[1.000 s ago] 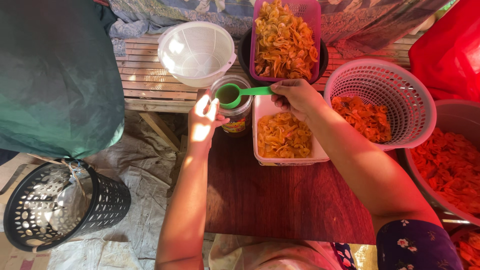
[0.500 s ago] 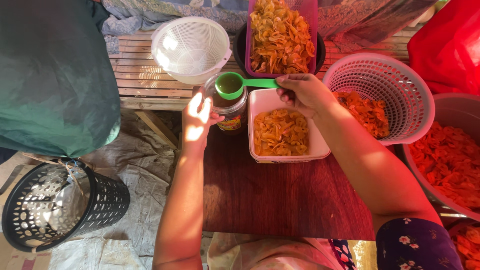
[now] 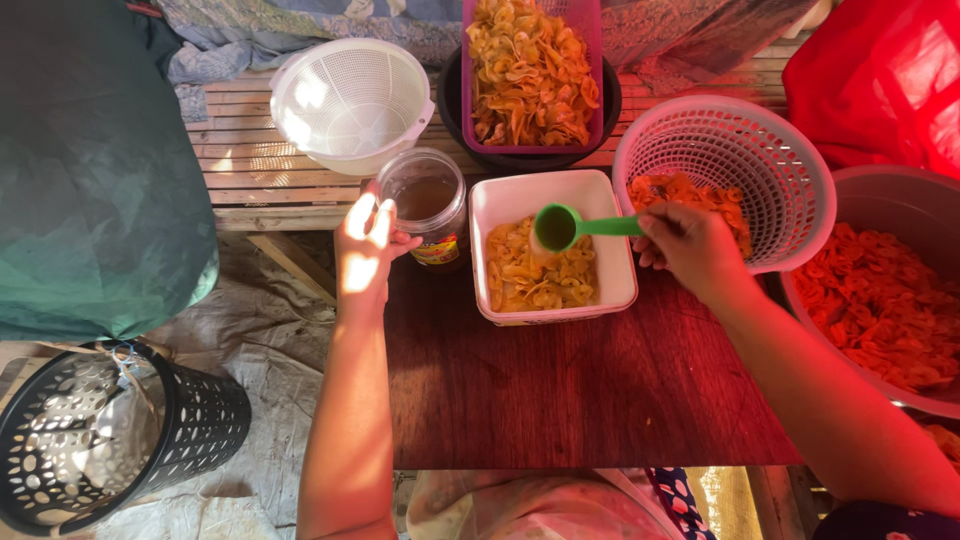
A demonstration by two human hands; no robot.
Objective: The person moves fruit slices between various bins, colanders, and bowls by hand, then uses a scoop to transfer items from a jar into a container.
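Note:
My right hand [image 3: 693,248] grips the handle of a green plastic scoop [image 3: 570,226], whose bowl holds brownish powder above the yellow chips [image 3: 535,275] in a white rectangular tub [image 3: 614,230]. My left hand [image 3: 368,238] rests against the side of an open glass jar [image 3: 425,205] with brown powder inside and a red and yellow label, just left of the tub. Jar and tub both stand on a dark wooden table [image 3: 580,385].
A white colander [image 3: 345,100] sits on a slatted bench behind the jar. A purple basket of yellow chips [image 3: 530,70] rests on a black bowl. A pink round basket [image 3: 740,160] and grey basin [image 3: 880,290] hold orange chips. A black perforated bin [image 3: 110,430] stands left.
My right hand lifted the filled scoop out of the jar and carried it right, over the white tub. My left hand stayed on the jar.

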